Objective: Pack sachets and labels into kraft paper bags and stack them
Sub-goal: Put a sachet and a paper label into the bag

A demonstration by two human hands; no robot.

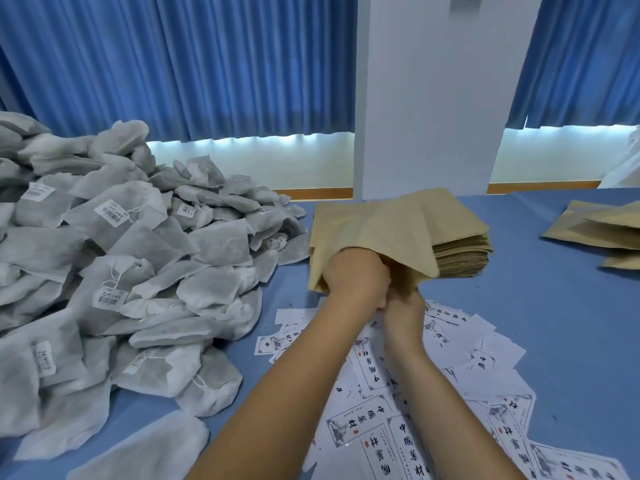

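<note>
This is a small packing workroom, where a blue-covered table (554, 323) bears heaped tagged sachets (138, 271), loose printed labels (381, 427) and stacked kraft paper bags (460, 249) before blue curtains (173, 64).

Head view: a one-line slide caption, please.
Left hand and right hand grip a kraft bag over its stack, beside sachets and labels.

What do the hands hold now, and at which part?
The left hand and the right hand both grip one kraft paper bag at its open near edge; what is inside cannot be told.
</note>
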